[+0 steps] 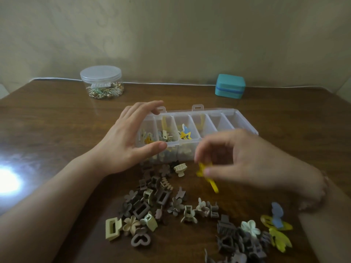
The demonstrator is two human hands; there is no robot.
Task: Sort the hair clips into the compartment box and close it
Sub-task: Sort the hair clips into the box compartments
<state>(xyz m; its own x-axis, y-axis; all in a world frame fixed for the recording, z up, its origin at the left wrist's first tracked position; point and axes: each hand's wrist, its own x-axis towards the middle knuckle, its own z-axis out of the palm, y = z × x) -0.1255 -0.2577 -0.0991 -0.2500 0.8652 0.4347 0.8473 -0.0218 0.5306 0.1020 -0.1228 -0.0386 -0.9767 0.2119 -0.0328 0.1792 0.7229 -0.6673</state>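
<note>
A clear plastic compartment box lies open in the middle of the table, with yellow and blue clips in its left compartments. My left hand cups the box's left end, thumb on the front wall and fingers over the back edge. My right hand, blurred, pinches a yellow hair clip just in front of the box. A pile of brown and beige claw clips lies near me, with more dark clips and yellow and blue clips at the right.
A round clear jar with a lid and gold trinkets stands at the back left. A teal case sits at the back right by the wall. A bright light glare marks the table's left side.
</note>
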